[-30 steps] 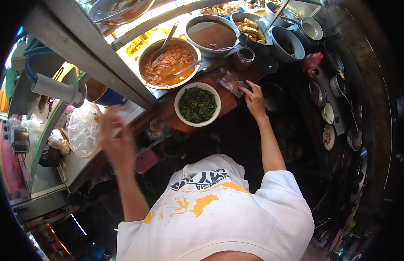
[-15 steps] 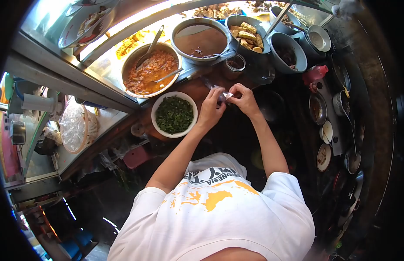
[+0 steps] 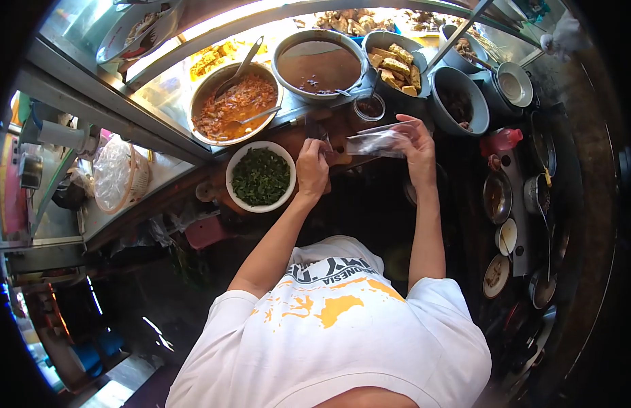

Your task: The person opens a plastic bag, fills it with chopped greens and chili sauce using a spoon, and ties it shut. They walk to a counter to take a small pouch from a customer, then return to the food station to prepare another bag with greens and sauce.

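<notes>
Through my feed, the shirt point(image 3: 329, 326) comes up white, printed with orange map-like patches and dark lettering. By the near edge of the brown counter point(image 3: 337, 145), I get a white bowl point(image 3: 289, 189) of deep green leaves. Toward the far edge, I pick out orange-red food point(image 3: 237, 109), glossy brown liquid point(image 3: 319, 64) and golden-brown chunks point(image 3: 397, 66) in a grey bowl point(image 3: 424, 60). The bag point(image 3: 378, 143) looks colourless, with white glints.
</notes>
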A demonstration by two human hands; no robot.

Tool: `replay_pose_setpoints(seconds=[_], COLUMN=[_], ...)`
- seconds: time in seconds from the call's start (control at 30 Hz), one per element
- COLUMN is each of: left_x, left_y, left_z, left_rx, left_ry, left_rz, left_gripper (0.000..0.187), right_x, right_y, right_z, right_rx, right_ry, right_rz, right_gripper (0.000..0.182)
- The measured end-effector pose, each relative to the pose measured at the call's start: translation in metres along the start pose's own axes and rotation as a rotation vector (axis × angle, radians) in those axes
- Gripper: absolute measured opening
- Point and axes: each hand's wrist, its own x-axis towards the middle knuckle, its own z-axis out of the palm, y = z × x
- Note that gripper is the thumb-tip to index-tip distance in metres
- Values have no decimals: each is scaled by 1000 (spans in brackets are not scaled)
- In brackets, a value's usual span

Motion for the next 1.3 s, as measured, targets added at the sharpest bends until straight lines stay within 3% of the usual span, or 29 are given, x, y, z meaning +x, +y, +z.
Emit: replay_pose_setpoints(seconds=[0.13,0.23,0.33,0.37,0.47,0.5,0.6,0.73,0.77,0.9,1.0,1.13,1.3], left_x=[-18,-36,-37,-30,-16,-8,2,16,15,24,31,31,32], left_y=[11,34,80,90,100,107,110,115,120,105,93,120,88], left_z=[-1,-13,-40,-49,-65,-69,-68,-68,-68,-69,-83,-109,-112], left_rx=[244,428,485,464,-61,-393,-306,-252,-242,-694,-938,-761,-882], left_ry=[19,-184,-504,-622,-423,-452,-330,-402,-331,-283,-345,-431,-460], left_rz=[52,26,-223,-319,-232,-378,-57,106,88,-291,-332,-326,-286], left_gripper=[42,60,63,56,51,64,76,73,47,10,12,22,12], right_x=[4,2,-1,-4,-11,-15,-21,-29,-31,-37,-40,-43,-46], right_y=[13,24,15,16,14,12,3,-1,-3,-19,-28,-28,-22], right_z=[-30,-33,-13,-11,-1,3,15,23,25,26,27,34,46], right_rx=[-96,-95,-99,-134,-220,-244,-280,-233,-204,-90,14,114,171], right_ry=[22,-7,54,58,45,37,-32,-89,-121,-244,-340,-376,-470], right_rz=[3,-22,5,8,22,34,39,46,57,122,176,275,244], right_gripper=[15,18,25,27,30,31,31,22,20,18,23,28,33])
